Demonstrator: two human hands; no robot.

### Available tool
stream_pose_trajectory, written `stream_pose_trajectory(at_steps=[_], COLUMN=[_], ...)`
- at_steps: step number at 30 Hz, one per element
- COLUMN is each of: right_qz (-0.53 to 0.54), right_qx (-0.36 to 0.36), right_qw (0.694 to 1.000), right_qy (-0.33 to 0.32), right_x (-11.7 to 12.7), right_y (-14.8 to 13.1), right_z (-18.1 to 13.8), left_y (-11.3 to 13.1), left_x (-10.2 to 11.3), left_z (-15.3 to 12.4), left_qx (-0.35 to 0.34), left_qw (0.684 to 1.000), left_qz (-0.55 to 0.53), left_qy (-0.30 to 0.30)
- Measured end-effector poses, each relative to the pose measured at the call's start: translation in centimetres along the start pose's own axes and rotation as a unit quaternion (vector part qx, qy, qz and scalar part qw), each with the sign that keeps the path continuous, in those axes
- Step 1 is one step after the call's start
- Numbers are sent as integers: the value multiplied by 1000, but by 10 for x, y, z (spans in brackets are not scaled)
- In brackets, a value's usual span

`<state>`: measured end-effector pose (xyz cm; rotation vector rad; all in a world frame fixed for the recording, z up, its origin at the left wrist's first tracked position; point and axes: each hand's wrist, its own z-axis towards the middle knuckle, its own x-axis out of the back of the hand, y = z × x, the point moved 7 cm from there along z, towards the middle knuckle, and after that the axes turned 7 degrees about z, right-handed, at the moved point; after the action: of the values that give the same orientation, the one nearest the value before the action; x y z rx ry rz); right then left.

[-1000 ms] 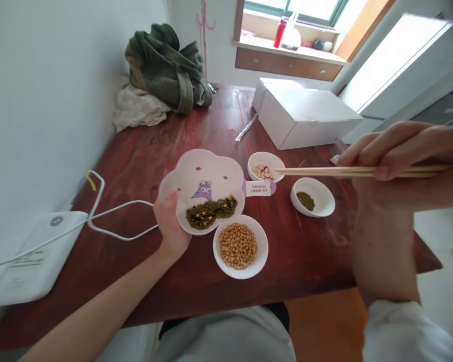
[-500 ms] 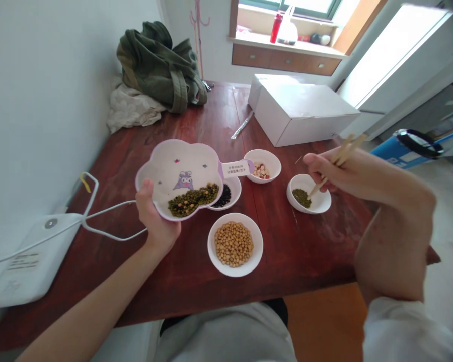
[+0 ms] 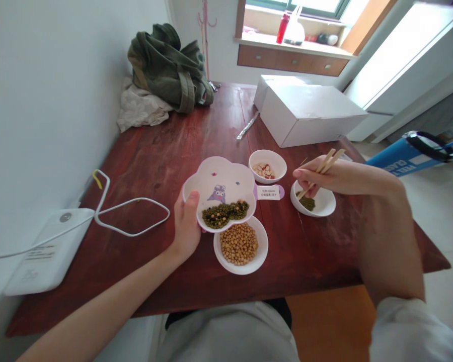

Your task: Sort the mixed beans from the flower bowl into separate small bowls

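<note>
My left hand [image 3: 187, 223] grips the edge of a flower-shaped bowl [image 3: 230, 173], thumb over its rim, and holds it tilted above the table. Mixed beans [image 3: 226, 214], mostly green with some yellow and black ones, lie along its lower side. Below it, a white bowl [image 3: 262, 254] of yellow beans [image 3: 239, 244] is partly covered. With chopsticks [image 3: 332, 157] pinched in its fingers, my right hand [image 3: 324, 175] hovers over a small white bowl [image 3: 326, 205]. The chopstick tips reach down to the green beans [image 3: 308, 202] inside.
Behind stands a white bowl [image 3: 281, 160] with pale and reddish pieces. Farther back are a white box [image 3: 313, 108], a silver strip [image 3: 248, 125] and a green bag [image 3: 169, 70]. A white cable [image 3: 132, 234] and a white device [image 3: 49, 251] lie at left.
My left hand has brought the flower-shaped bowl right and nearer, over the yellow beans' bowl. The bowl of black beans is now hidden. The chopsticks' upper ends have swung left.
</note>
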<state>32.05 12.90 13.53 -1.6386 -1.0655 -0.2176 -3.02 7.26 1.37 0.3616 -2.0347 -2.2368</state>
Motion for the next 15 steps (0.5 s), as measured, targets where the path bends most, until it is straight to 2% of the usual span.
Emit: stream_pose_trajectory(at_steps=[5, 9, 11, 13, 14, 15], right_qz=[32, 40, 116, 209, 215, 197], right_qx=[38, 118, 229, 343, 367, 351], right_qw=[999, 992, 964, 909, 898, 911], right_qy=[-19, 26, 67, 114, 112, 94], right_x=[-3, 0, -2, -6, -15, -27], right_y=[-10, -39, -65, -88, -95, -99], right_z=[0, -27, -46, -62, -63, -58], left_y=[6, 1, -1, -2, -2, -2], left_x=[-9, -13, -15, -16, -15, -15], left_z=[-4, -6, -7, -7, -8, -8], left_qx=[29, 59, 65, 64, 61, 57], left_qw=[999, 997, 997, 997, 997, 997], left_qz=[-11, -25, -27, -24, -20, -15], left_qy=[-16, -34, -44, -48, -47, -44])
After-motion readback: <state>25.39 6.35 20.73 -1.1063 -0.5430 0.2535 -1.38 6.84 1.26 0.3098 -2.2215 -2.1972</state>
